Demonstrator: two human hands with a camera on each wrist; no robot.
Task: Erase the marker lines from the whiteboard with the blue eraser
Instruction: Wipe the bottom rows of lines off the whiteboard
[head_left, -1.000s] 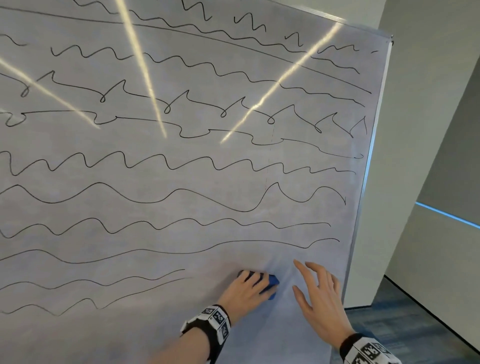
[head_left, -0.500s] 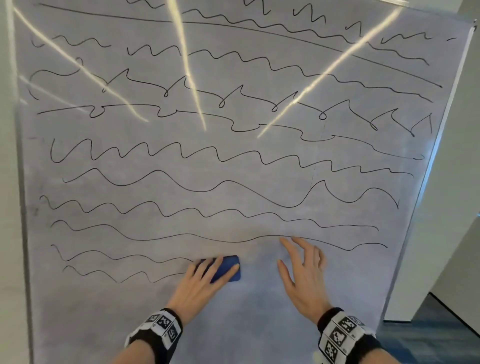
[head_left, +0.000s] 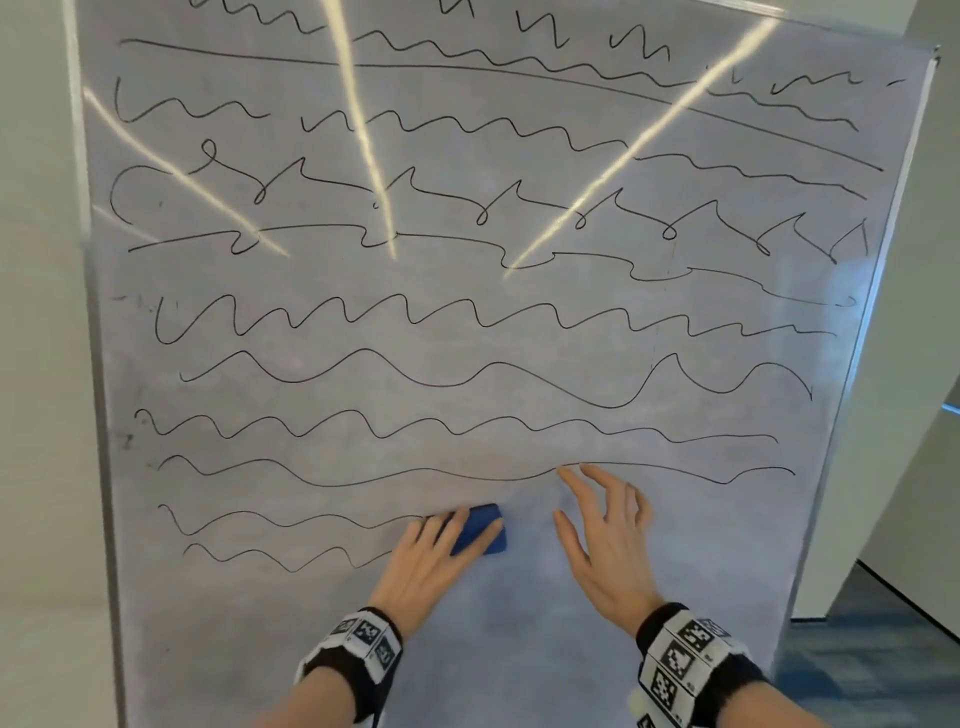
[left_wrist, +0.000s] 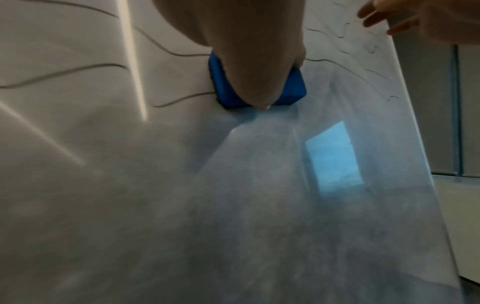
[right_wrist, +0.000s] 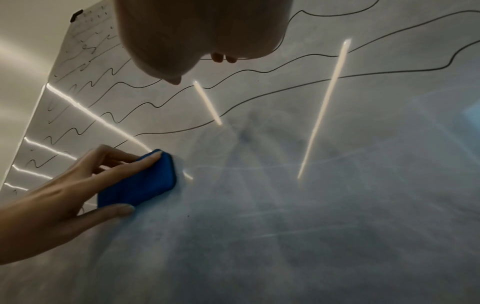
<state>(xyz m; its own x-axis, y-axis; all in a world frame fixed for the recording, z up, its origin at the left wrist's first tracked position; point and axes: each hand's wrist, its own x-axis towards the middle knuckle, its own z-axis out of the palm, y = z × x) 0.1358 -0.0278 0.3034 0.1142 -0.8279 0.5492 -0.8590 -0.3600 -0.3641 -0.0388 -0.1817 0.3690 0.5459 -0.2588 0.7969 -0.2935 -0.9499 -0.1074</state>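
Left hand (head_left: 431, 564) grips the eraser (head_left: 480, 530) flat on the whiteboard (head_left: 519, 649), thumb beneath; right hand (head_left: 605, 540) hovers beside, fingers (head_left: 574, 486) spread, holding nothing.

No readable text; only coded square markers on both wristbands (head_left: 366, 642), wavy scribbles on the whiteboard (head_left: 519, 623).

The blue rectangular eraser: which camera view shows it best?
The right wrist view: the blue rectangular eraser shows its side, gripped by the left hand. Head and left wrist views show it mostly covered by that hand.
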